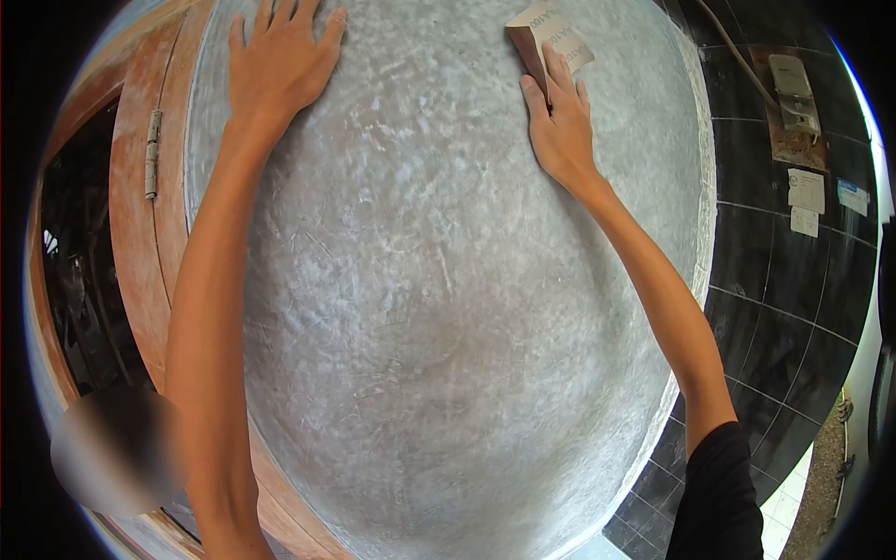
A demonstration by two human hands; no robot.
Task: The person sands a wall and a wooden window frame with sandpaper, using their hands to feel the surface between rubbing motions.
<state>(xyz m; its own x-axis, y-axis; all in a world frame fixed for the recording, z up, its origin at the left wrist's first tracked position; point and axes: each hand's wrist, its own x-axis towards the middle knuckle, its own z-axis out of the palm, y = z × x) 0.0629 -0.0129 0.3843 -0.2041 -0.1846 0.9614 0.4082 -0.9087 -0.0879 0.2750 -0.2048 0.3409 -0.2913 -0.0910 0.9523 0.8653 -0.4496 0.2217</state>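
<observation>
A grey, mottled wall panel (420,271) with a smooth plaster-like surface fills the middle of the view. High on its left side, my left hand (285,70) lies flat with the fingers spread; the fingertips run to the top edge of the view. Towards the upper right, my right hand (565,140) presses a folded sheet of sandpaper (541,22) against the panel. The sheet's pale printed backing faces me, and its brown grit side shows at the left fold. My fingers lie over the backing, with the thumb at the left edge.
An orange-brown wooden frame (140,215) with a metal hinge (151,154) borders the panel on the left. Black tiles (747,243) cover the wall to the right, carrying an electric box (793,93) and paper labels (805,190). A blurred round object (117,453) is at lower left.
</observation>
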